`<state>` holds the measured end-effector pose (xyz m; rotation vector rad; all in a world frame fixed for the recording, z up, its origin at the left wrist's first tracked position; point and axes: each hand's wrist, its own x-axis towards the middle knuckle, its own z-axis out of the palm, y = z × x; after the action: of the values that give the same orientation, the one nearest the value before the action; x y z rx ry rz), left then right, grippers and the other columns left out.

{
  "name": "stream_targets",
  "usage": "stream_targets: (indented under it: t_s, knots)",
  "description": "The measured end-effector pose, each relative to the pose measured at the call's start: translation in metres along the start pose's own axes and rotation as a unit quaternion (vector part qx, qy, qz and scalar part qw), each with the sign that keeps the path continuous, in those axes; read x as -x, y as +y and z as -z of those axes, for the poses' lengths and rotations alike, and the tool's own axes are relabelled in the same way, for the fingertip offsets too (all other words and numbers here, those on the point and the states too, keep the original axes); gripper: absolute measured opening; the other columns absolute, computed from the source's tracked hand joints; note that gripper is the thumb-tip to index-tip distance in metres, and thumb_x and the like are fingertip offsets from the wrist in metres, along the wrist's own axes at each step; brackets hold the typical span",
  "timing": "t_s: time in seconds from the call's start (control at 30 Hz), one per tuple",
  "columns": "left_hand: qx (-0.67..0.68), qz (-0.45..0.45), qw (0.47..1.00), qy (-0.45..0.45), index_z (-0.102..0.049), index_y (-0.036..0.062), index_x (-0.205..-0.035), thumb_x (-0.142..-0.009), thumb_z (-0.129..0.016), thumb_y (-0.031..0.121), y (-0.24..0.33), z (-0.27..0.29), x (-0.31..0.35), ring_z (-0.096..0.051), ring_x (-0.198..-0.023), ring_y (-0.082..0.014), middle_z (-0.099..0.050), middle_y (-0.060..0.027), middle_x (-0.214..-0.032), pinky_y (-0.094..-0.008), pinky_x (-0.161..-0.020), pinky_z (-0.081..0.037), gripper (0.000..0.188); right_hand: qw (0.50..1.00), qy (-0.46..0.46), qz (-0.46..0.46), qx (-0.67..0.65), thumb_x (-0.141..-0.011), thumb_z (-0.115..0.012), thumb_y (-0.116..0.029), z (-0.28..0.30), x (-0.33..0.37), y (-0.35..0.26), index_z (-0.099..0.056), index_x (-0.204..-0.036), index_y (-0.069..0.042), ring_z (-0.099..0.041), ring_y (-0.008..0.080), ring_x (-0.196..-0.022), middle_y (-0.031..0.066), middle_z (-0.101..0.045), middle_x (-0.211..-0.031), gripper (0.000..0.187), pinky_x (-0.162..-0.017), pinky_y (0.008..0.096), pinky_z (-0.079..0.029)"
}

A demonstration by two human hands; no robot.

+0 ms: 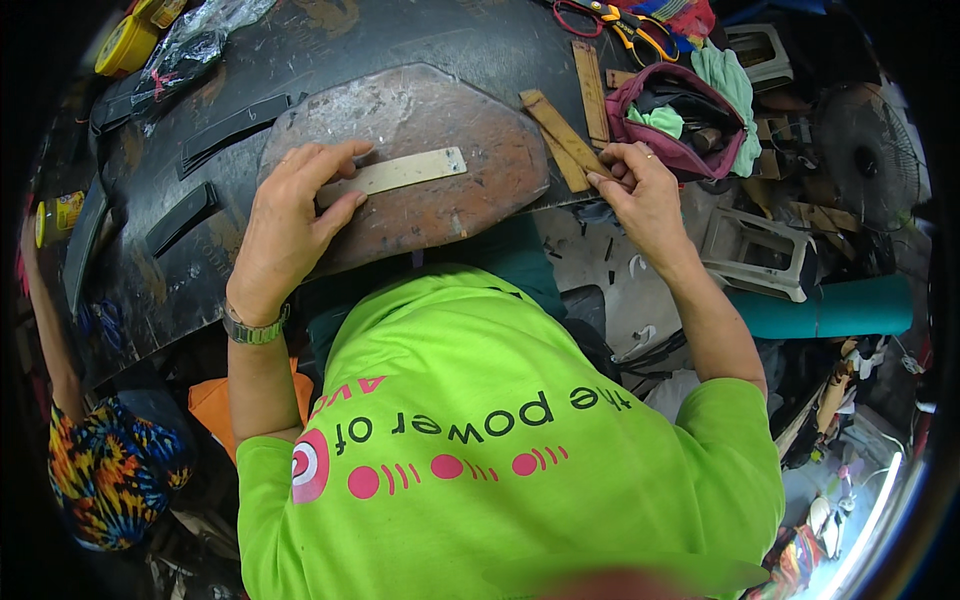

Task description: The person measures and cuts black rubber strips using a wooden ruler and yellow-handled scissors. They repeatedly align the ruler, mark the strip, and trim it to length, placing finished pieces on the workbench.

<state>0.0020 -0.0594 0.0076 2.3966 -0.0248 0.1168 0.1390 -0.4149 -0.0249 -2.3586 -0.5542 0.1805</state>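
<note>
A pale, flat strip [415,171] with small dark holes at its right end lies on a worn brown stone slab [450,215]. My left hand [295,210] is curled around the strip's left end, thumb along its near edge, and hides that end. To the right, my right hand [640,190] pinches the lower end of a yellow-brown flat strip [560,130] between thumb and fingers. A shorter brown strip [567,165] lies under or beside it, and another brown strip [590,95] lies just behind.
Black strips [235,130] lie left of the slab on the dark table [420,40]. A maroon pouch [620,105], orange-handled scissors [640,35] and a green cloth [735,90] sit at the far right. Beyond are a stool [760,250] and a fan [870,150]. Another person's arm [45,320] shows at left.
</note>
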Motion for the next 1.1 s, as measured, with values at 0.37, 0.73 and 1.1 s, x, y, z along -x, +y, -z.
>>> stream_targets:
  t_s: [0.37,0.73,1.1]
  knots:
    - [0.003,0.018,0.999,-0.042,-0.07,0.0048,-0.119,-0.081,-0.075,-0.003,0.001,0.005,-0.006,-0.058,-0.083,-0.0232,-0.054,-0.0082,-0.086,-0.0332,-0.079,-0.048,0.039,0.985,-0.063,0.033,0.159,-0.086,-0.076,-0.017,0.02,-0.008,-0.028,-0.07,-0.105,-0.003,-0.068,0.0348,-0.086,0.0144,-0.066,-0.094,0.024,-0.074,0.0444,-0.054]
    - [0.044,-0.005,0.999,0.019,-0.072,0.003,-0.11,-0.083,-0.073,-0.002,-0.007,-0.012,0.005,-0.062,-0.095,-0.028,-0.058,-0.01,-0.095,-0.0373,-0.086,-0.049,0.028,0.964,-0.022,0.086,0.25,-0.085,-0.077,-0.036,0.039,-0.145,-0.03,-0.078,-0.104,-0.007,-0.069,0.035,-0.096,0.015,-0.073,-0.095,0.034,-0.086,0.0448,-0.054]
    - [0.04,-0.028,0.998,0.034,-0.074,0.0057,-0.105,-0.081,-0.072,-0.001,-0.014,-0.014,0.005,-0.061,-0.089,-0.0272,-0.064,-0.0086,-0.091,-0.0362,-0.083,-0.045,0.025,0.984,-0.025,0.031,0.176,-0.082,-0.063,-0.006,0.053,-0.149,0.018,-0.074,-0.108,-0.002,-0.071,0.0383,-0.091,0.0214,-0.074,-0.097,0.029,-0.085,0.0413,-0.054]
